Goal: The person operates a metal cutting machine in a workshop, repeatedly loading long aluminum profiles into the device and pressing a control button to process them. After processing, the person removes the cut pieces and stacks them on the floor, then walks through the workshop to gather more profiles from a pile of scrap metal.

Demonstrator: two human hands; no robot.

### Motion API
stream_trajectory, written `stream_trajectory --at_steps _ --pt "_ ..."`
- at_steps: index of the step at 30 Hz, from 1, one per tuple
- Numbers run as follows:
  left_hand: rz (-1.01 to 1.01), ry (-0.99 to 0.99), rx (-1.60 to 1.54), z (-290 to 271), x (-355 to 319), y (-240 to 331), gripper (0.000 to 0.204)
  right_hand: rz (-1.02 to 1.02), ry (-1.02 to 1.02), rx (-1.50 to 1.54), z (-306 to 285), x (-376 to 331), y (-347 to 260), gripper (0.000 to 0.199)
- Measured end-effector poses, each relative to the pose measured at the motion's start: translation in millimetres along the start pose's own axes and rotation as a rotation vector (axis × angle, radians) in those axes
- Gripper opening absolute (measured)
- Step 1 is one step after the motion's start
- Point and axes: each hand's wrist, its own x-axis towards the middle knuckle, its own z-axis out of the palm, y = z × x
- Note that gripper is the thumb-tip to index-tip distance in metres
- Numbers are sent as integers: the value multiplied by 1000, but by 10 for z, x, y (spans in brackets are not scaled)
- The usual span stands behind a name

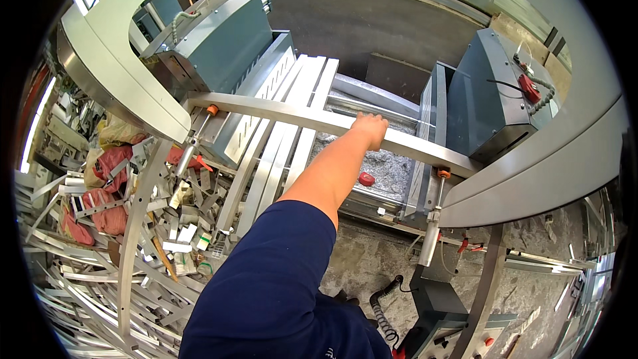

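Observation:
A long silver aluminium profile (pixel 292 114) spans the double-headed machine from the left housing to the right one. My left hand (pixel 372 130) is closed over it, a little right of its middle, with the fingers bent across the top; the fingertips on the far side are hidden. My arm, in a dark blue short sleeve, reaches up from the lower edge. An orange-tipped clamp cylinder (pixel 193 143) stands at the bar's left end, and a second orange-tipped clamp cylinder (pixel 435 216) at its right end. My right hand is out of view.
Grey-blue housings (pixel 219 40) (pixel 495 93) and pale curved guards (pixel 133 80) (pixel 551 166) flank the bar. Below it, a tray of metal shavings (pixel 392 176) holds a red object (pixel 366 179). Offcuts (pixel 193 213) pile up at left. A control box (pixel 438 319) stands at lower right.

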Motion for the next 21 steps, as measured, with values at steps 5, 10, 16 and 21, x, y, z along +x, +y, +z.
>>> stream_trajectory --at_steps 5,10,16,21 --pt "-5 14 13 35 -2 -12 67 102 5 62 -9 -45 -85 64" --pt "11 4 20 30 -15 -29 67 130 13 149 16 -101 -167 60" --pt "26 -5 10 -5 -31 -3 68 132 -6 135 8 -112 -155 60" --pt "19 -11 18 7 -7 -9 68 151 30 246 17 -32 -8 59"
